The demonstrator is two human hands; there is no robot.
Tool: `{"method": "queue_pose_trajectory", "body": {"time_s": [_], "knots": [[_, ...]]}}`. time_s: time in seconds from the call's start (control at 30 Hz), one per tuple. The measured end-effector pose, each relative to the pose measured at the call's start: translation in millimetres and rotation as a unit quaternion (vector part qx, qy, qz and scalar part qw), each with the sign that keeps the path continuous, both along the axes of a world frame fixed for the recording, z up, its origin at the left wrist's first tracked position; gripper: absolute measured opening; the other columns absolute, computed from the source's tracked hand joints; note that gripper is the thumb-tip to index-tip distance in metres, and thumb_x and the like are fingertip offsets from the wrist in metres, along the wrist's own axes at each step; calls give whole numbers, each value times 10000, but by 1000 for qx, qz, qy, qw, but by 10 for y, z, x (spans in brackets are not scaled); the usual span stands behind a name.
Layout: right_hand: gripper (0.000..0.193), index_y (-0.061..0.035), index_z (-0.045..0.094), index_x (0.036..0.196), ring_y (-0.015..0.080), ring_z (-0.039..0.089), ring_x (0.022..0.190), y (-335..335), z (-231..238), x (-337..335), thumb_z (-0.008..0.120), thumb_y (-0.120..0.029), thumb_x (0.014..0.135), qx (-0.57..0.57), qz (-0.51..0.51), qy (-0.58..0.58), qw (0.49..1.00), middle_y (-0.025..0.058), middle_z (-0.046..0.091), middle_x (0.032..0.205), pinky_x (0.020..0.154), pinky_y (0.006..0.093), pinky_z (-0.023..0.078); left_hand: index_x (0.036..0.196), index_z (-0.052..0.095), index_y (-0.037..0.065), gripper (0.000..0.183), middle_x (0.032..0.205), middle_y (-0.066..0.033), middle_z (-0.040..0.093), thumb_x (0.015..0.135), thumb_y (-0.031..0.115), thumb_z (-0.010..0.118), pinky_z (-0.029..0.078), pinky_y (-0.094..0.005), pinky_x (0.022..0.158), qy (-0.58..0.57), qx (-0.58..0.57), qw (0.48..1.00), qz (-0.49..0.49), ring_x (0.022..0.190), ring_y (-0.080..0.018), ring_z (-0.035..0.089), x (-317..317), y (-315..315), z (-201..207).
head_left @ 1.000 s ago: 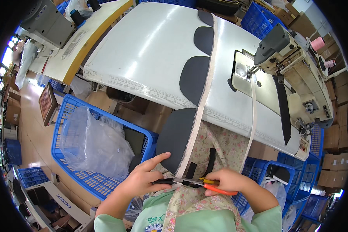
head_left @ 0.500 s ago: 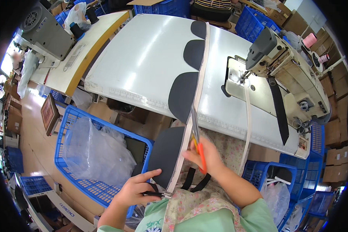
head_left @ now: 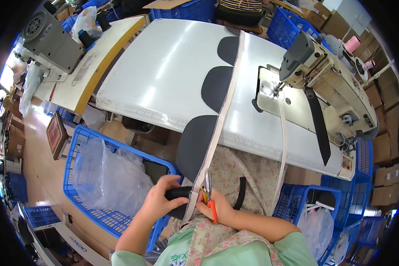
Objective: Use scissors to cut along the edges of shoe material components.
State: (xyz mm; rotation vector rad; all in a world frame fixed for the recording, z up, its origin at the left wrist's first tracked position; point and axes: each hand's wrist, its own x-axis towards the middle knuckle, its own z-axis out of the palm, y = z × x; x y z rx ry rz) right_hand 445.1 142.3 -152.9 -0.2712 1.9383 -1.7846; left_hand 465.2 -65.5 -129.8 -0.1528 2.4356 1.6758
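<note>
A long pale pink tape (head_left: pixel 226 104) with several dark grey rounded panels (head_left: pixel 196 141) along its left side runs from the far end of the white table down to my lap. My left hand (head_left: pixel 157 200) is closed on the nearest dark panel (head_left: pixel 178 193), which looks folded or curled, just left of the tape. My right hand (head_left: pixel 220 207) grips scissors (head_left: pixel 213 210) with orange and yellow handles. Their metal blades point up and away, close beside the tape's right edge. Whether the blades touch the tape cannot be made out.
A sewing machine (head_left: pixel 326 84) stands on the white table (head_left: pixel 155 73) to the right, with a narrow pale strip (head_left: pixel 284 128) hanging from it. Blue crates (head_left: pixel 115 144) holding clear plastic bags flank me. A second table (head_left: pixel 108 48) stands at left. A person (head_left: pixel 239 11) sits at the far side.
The tape and its panels have slid toward me. My right hand has brought the scissors nearer, beside my left hand. My left hand has shifted up and right and now grips the nearest panel.
</note>
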Motion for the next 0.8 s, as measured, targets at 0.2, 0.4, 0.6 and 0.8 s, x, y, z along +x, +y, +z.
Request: {"method": "queue_pose_trajectory", "body": {"time_s": [0.2,0.4,0.6,0.8], "knots": [[368,-35,570,968,144,506,623,662,236,-140,779,-265,770,117,162,106,974,57,539,721,566,292,419,789,651,11,314,1147,-145,508,625,170,868,495,-322,730,185,37,977,-98,950,-241,602,86,-45,-156],[524,-22,591,1010,174,551,736,1404,546,-384,810,-396,716,205,275,-62,937,73,566,781,664,308,447,772,594,16,312,1377,-235,417,684,199,831,526,-370,714,176,57,954,-235,908,-310,640,-89,75,-7],[633,-15,586,912,259,548,635,1304,656,-455,683,-617,741,274,334,0,902,108,559,698,577,361,425,730,572,21,317,1373,-222,455,688,219,815,503,-364,688,204,-1,950,-236,802,-337,603,-99,123,56],[632,-22,583,813,322,556,608,1182,713,-529,676,-642,731,314,360,5,878,156,546,624,569,399,434,724,570,27,313,1370,-222,460,689,225,809,492,-365,719,207,-32,949,-237,798,-321,589,-85,148,117]]}}
